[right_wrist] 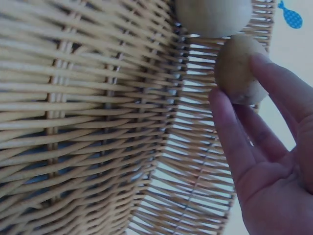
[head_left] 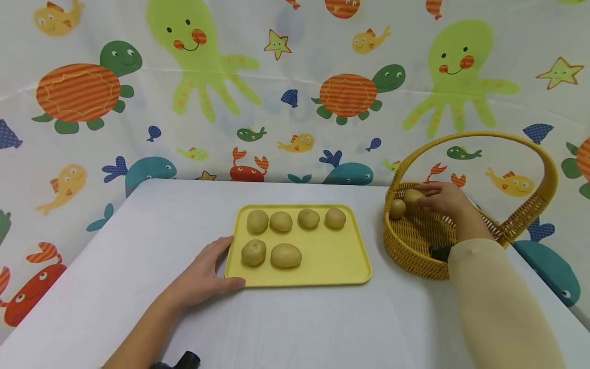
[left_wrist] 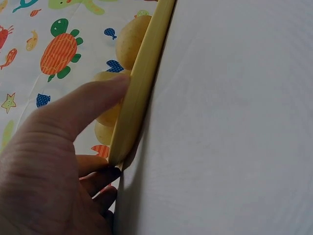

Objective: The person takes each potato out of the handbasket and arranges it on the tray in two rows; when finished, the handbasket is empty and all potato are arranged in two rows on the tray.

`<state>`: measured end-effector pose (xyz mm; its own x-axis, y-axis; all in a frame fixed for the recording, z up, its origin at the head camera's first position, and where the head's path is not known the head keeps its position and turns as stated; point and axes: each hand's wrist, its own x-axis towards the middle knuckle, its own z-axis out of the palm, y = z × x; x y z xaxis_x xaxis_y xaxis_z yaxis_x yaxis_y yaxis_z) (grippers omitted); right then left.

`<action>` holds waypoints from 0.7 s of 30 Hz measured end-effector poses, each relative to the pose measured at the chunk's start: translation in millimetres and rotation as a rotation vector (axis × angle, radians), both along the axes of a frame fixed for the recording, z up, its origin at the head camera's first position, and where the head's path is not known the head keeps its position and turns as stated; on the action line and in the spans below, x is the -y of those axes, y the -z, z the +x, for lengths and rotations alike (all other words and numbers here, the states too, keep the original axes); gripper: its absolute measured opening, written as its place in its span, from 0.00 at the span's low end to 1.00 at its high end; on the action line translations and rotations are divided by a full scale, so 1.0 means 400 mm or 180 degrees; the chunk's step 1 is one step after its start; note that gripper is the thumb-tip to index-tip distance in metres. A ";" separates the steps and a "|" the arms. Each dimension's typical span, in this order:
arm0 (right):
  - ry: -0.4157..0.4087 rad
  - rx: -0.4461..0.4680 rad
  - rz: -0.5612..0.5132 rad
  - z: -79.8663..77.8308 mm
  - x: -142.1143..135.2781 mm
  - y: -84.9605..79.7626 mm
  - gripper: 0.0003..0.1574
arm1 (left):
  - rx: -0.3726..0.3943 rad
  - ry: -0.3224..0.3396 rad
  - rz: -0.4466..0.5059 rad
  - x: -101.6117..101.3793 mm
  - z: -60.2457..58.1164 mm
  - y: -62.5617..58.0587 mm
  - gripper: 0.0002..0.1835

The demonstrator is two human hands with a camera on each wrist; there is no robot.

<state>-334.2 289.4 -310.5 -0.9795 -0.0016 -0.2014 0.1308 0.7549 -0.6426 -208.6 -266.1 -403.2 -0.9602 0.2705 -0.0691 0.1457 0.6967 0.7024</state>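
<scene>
My left hand (head_left: 205, 274) holds the left front corner of a yellow tray (head_left: 332, 264), the thumb over the front rim and the fingers along the left side. On the tray sit several potatoes (head_left: 286, 255): a back row, plus two in front at the left. To the right, my right hand (head_left: 444, 202) reaches into a wicker basket (head_left: 394, 251). In the right wrist view its thumb and fingertips pinch a potato (right_wrist: 239, 68) against the basket's wall side. A second potato (right_wrist: 215, 14) lies right beside that one.
The basket's tall arched handle (head_left: 479, 134) rises over my right forearm. A white cloth (head_left: 138, 246) covers the table, and a printed sea-animal curtain (head_left: 286, 61) hangs behind it. Dark wrist camera gear (head_left: 186, 360) shows near my left forearm.
</scene>
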 end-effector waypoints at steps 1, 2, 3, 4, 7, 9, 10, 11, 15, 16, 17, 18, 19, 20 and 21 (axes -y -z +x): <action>0.0029 0.0010 -0.0059 0.003 0.001 -0.008 0.42 | -0.0013 0.0011 -0.0005 -0.001 -0.001 -0.003 0.57; 0.0050 0.0006 -0.0111 0.005 0.002 -0.016 0.43 | -0.0022 0.0013 -0.0008 -0.002 -0.001 -0.006 0.57; 0.0067 -0.0003 -0.0137 0.007 0.003 -0.023 0.43 | -0.0027 0.0023 -0.0010 -0.002 -0.001 -0.008 0.57; 0.0086 -0.0020 -0.0146 0.009 0.004 -0.030 0.43 | -0.0030 0.0027 -0.0007 -0.003 -0.002 -0.009 0.57; 0.0111 -0.0053 -0.0279 0.016 0.010 -0.051 0.43 | -0.0021 0.0035 -0.0022 -0.004 -0.002 -0.010 0.58; 0.0122 -0.0082 -0.0366 0.022 0.016 -0.061 0.43 | -0.0012 0.0036 -0.0023 -0.004 -0.001 -0.009 0.58; 0.0126 -0.0090 -0.0423 0.026 0.019 -0.066 0.42 | -0.0006 0.0035 -0.0020 -0.004 -0.001 -0.008 0.58; 0.0125 -0.0101 -0.0470 0.029 0.022 -0.070 0.42 | 0.0004 0.0030 -0.0021 -0.004 0.000 -0.008 0.58; 0.0095 -0.0173 -0.0513 0.042 0.034 -0.087 0.42 | 0.0023 0.0029 -0.0032 -0.003 0.000 -0.006 0.58; 0.0095 -0.0184 -0.0512 0.045 0.036 -0.091 0.42 | 0.0027 0.0027 -0.0035 -0.002 0.000 -0.005 0.58; 0.0096 -0.0193 -0.0506 0.049 0.039 -0.096 0.42 | 0.0028 0.0027 -0.0044 -0.002 0.000 -0.004 0.58; 0.0098 -0.0197 -0.0506 0.052 0.040 -0.100 0.42 | 0.0018 0.0032 -0.0042 -0.001 0.000 -0.003 0.58; 0.0104 -0.0200 -0.0508 0.057 0.042 -0.105 0.42 | 0.0014 0.0035 -0.0044 -0.001 0.000 -0.003 0.59; 0.0107 -0.0209 -0.0491 0.061 0.042 -0.110 0.42 | 0.0007 0.0040 -0.0042 -0.001 0.000 -0.002 0.59; 0.0115 -0.0210 -0.0492 0.066 0.042 -0.114 0.43 | 0.0000 0.0045 -0.0039 -0.001 0.001 -0.002 0.59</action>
<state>-307.8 272.4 -264.8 -0.9906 0.0078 -0.1365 0.1097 0.6419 -0.7589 -208.4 -265.5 -402.3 -0.9564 0.2831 -0.0726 0.1555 0.7032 0.6938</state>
